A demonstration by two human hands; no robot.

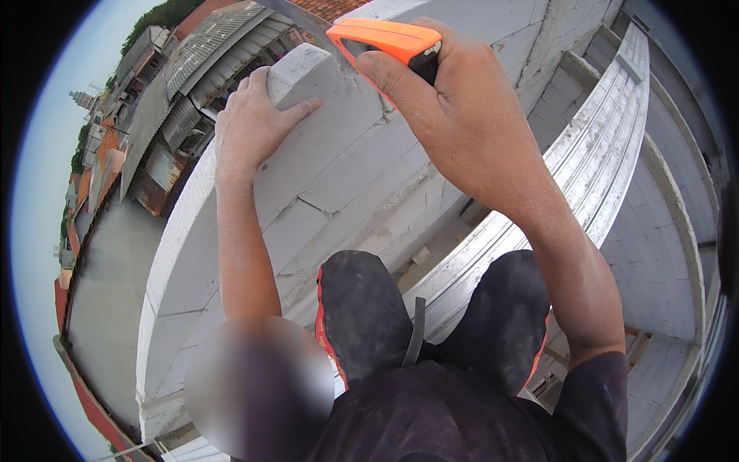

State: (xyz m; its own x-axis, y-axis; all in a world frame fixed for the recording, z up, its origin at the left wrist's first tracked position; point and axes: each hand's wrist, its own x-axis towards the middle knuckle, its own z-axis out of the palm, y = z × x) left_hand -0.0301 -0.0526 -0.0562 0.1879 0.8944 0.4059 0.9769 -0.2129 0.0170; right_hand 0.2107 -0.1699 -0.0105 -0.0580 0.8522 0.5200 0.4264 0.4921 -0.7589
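Note:
My left hand clasps the end of a pale grey lightweight concrete block on top of the wall. Its fingers reach over the far-left edge, and its thumb lies spread along the near face. To the right of it, my right hand is closed round the orange and black handle of a handsaw. The saw's grey blade points up and left, beside the block's far end. Much of the blade is hidden or hard to make out.
The block wall curves along my left, with rooftops and a drop beyond it. Ribbed metal planks run beneath me and off to the right. Further block walls stand lower on the right.

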